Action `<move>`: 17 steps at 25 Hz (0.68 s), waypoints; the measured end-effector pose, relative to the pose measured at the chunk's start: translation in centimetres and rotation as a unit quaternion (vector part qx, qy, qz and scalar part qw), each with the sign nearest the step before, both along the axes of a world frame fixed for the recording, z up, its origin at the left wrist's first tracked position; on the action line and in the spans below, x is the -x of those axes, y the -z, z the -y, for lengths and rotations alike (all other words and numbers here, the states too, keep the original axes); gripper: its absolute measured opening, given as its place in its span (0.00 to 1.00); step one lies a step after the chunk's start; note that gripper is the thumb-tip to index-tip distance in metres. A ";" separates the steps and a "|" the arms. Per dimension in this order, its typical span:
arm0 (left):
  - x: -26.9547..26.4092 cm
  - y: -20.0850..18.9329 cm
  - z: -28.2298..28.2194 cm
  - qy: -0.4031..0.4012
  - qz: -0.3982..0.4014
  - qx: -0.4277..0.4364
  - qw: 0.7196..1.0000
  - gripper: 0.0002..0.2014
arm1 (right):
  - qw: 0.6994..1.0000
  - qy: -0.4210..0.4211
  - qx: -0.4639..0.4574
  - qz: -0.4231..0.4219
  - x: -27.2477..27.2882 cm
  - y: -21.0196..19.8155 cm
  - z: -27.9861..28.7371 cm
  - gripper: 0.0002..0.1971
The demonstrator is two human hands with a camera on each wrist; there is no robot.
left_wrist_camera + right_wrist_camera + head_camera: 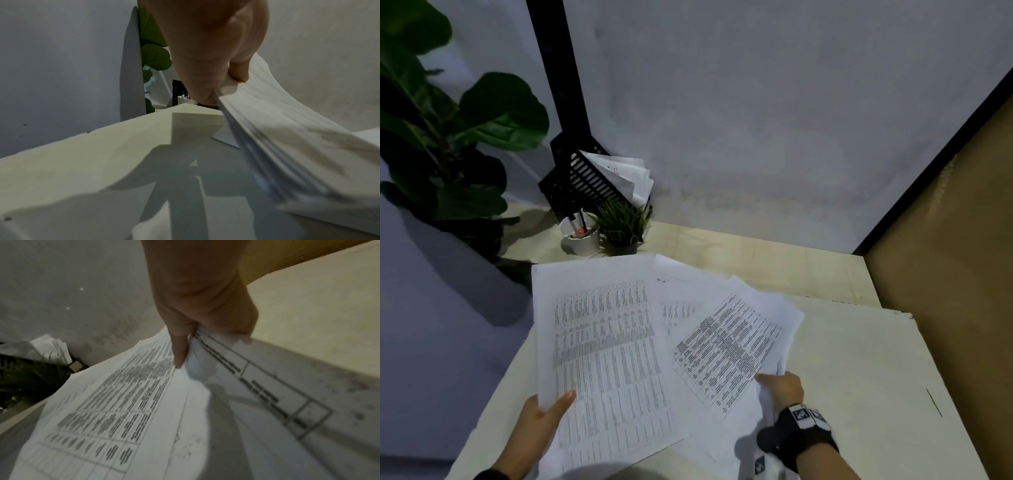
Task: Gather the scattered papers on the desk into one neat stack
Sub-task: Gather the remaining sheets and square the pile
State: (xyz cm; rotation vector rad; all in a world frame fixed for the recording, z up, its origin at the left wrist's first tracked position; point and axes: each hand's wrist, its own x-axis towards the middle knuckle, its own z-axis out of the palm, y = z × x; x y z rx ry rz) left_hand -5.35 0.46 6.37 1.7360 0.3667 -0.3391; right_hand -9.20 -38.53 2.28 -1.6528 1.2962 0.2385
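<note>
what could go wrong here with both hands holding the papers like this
The papers are fanned at different angles, so squaring them may crease corners. The right hand already bunches sheets near its thumb, which could leave a crumple. The left hand grips only the edge of its sheets, so some might slip onto the desk.

Pretty dim overall, with a cold bluish cast. Straight lines get bent near the head view's edges. Hard shadows are thrown across the bench point(82, 162), and the papers point(287, 154) are smeared by blur up close.
</note>
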 end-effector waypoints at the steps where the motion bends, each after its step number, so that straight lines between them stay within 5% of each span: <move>1: -0.1 0.1 0.0 -0.005 -0.002 0.001 1.000 0.13 | 1.000 -0.004 0.011 0.019 0.2 -0.1 0.4 0.22; 7: -0.8 0.0 0.4 -0.018 -0.001 0.022 1.000 0.13 | 0.992 -0.062 0.099 0.050 2.7 -2.4 5.7 0.19; 13: -1.6 -0.2 1.0 0.000 -0.009 0.020 1.000 0.15 | 0.990 -0.014 0.061 0.129 4.9 -6.0 8.9 0.05; 17: -1.8 -0.3 1.1 0.004 -0.010 0.019 1.000 0.14 | 0.993 -0.040 0.043 0.099 5.9 -6.0 9.3 0.07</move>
